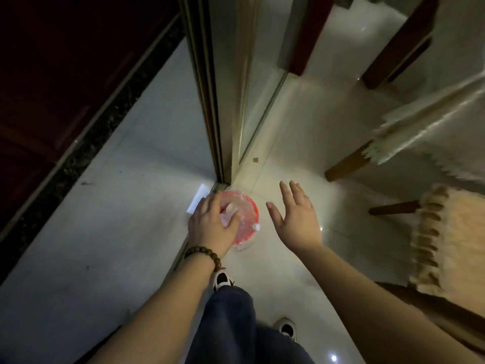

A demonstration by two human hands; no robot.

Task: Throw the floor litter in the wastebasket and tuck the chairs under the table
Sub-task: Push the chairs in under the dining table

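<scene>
A small red wastebasket (pixel 250 206) with a clear liner stands on the floor at the foot of a sliding door frame. A clear plastic bottle with a white cap (pixel 255 227) lies inside it. My left hand (pixel 210 227), with a bead bracelet on the wrist, is over the basket's left side, its fingers closed on a pale piece of litter (pixel 231 209). My right hand (pixel 296 219) hovers just right of the basket, fingers spread and holding nothing. A chair with a tan fringed cushion (pixel 446 232) stands at the right. Behind it is another chair with a white fringed cover (pixel 425 130).
A white sheet of paper (pixel 198 199) lies on the tiles left of the basket, and a small brown scrap (pixel 255 160) lies by the door track. Dark red wooden legs (pixel 309 38) stand at the top. A dark wooden door (pixel 52 74) fills the left. My feet (pixel 222 279) are just behind the basket.
</scene>
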